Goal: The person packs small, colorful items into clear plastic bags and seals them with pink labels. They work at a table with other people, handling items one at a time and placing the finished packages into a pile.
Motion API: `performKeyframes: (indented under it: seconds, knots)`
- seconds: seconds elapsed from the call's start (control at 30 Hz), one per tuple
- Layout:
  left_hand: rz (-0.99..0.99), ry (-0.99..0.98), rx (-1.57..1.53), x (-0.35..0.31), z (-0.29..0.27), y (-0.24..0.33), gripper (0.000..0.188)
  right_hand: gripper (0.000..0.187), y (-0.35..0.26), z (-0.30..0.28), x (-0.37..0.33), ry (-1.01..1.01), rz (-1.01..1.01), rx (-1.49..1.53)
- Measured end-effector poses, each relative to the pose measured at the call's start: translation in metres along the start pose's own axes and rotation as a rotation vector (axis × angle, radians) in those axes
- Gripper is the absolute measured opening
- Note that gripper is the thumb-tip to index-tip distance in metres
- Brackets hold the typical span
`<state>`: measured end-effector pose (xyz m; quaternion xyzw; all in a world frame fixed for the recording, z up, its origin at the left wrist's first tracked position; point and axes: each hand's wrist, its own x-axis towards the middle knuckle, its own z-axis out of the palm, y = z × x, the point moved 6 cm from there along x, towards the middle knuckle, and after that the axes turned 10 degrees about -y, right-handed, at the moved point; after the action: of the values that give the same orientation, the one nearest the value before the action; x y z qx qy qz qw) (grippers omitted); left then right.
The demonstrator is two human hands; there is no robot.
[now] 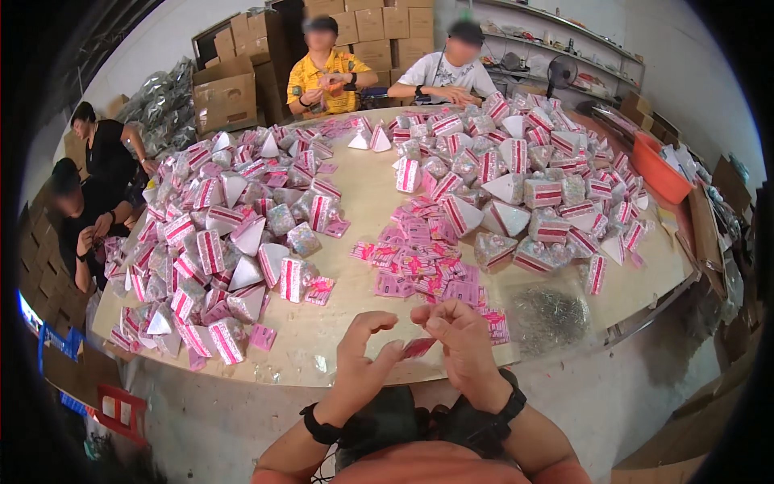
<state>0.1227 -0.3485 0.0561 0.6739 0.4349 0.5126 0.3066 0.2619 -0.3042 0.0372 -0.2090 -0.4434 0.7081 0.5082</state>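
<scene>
A small pink paper label [418,348] is pinched between both hands, long axis slanting across; left hand [362,355] fingertips meet right hand [462,339] fingertips at it.

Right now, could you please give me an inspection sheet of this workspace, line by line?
Surface: pale round table, bare in the middle, scuffed near the front edge.
Job's things: small pink card pinched between the left hand and right hand; loose pink cards just beyond them.
Clutter: heap of pink-striped packets on the left, a second heap on the right, a clear bag of small bits.
Grippers: both hands bare, black wristbands, fingers closed on the card.
Cables: nothing seen.
Surroundings: four seated people at the far and left sides, stacked cardboard boxes, shelves with a fan, an orange tub.
</scene>
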Motion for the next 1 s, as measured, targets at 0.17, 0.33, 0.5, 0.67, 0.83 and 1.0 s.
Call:
performKeyframes:
  seconds: [0.17, 0.33, 0.5, 0.67, 0.83, 1.0]
  knots:
    - [0.125, -0.103, 0.175, 0.018, 0.005, 0.024, 0.013, 0.008, 0.005, 0.007, -0.004, -0.071, 0.064, 0.031]
    - [0.032, -0.041, 0.135, 0.013, -0.008, 0.022, 0.007, 0.011, 0.008, 0.013, -0.002, -0.135, 0.098, -0.023]
    - [0.158, 0.031, 0.150, 0.004, 0.000, 0.012, 0.008, 0.017, 0.009, 0.024, -0.006, -0.156, 0.205, -0.164]
    - [0.222, 0.014, 0.050, 0.008, 0.008, 0.016, 0.008, 0.013, 0.024, -0.004, -0.006, -0.141, 0.074, -0.002]
    - [0.200, -0.040, 0.057, 0.002, -0.002, 0.014, 0.010, 0.017, 0.020, 0.019, -0.010, -0.139, 0.127, 0.025]
    - [0.287, -0.223, -0.039, 0.013, -0.006, 0.013, 0.035, 0.016, 0.018, 0.017, -0.016, -0.222, 0.327, -0.107]
